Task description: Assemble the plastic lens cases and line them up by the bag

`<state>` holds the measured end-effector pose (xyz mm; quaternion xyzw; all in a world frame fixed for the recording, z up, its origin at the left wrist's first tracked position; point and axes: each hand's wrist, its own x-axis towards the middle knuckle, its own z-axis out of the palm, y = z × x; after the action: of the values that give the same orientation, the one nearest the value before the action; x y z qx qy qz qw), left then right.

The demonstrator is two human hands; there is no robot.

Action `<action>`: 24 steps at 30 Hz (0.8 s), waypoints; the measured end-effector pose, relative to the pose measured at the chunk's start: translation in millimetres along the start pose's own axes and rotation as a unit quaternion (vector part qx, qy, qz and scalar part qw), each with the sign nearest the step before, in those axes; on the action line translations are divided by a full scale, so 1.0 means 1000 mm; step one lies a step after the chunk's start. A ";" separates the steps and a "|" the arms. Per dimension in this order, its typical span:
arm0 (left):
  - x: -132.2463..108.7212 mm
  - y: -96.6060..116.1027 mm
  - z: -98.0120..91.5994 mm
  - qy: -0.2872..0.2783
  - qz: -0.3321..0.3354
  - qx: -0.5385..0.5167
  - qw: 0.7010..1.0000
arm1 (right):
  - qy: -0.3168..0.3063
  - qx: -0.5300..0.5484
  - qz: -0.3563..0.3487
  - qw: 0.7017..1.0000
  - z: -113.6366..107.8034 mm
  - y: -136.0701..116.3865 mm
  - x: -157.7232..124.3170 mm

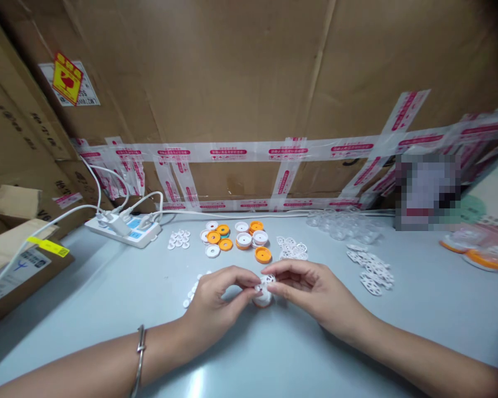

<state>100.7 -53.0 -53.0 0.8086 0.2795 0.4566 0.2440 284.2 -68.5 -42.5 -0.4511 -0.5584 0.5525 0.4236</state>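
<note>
My left hand (216,298) and my right hand (321,287) meet at the middle of the table. The fingertips of both pinch a small white disc with cut-out holes (268,279). Directly beneath it is a round white piece with an orange bottom edge (263,301), partly covered by my fingers. Small white round parts (186,303) lie beside my left hand, some hidden behind it. Beyond my right hand is a pile of white openwork discs (292,249).
Orange and white round caps (263,255) stand in groups farther back. Clear plastic domes (344,225) and more openwork discs (371,271) lie to the right. A power strip (124,229) with cables sits at the left, before large cardboard boxes (232,72).
</note>
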 end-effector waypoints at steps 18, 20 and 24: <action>-0.002 0.003 -0.002 -0.002 0.051 0.026 0.998 | 0.039 -0.049 -0.053 0.997 0.000 0.000 -0.005; -0.002 0.002 -0.002 -0.003 0.050 0.026 0.998 | 0.033 -0.038 -0.041 0.998 0.001 -0.001 -0.005; -0.001 0.002 -0.002 -0.007 0.059 0.017 0.998 | 0.020 0.002 -0.011 1.000 0.002 -0.003 -0.004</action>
<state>99.1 -54.8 -52.2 0.8310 0.2376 0.4594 0.2045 283.1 -73.3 -39.1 -0.4552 -0.5540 0.5397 0.4412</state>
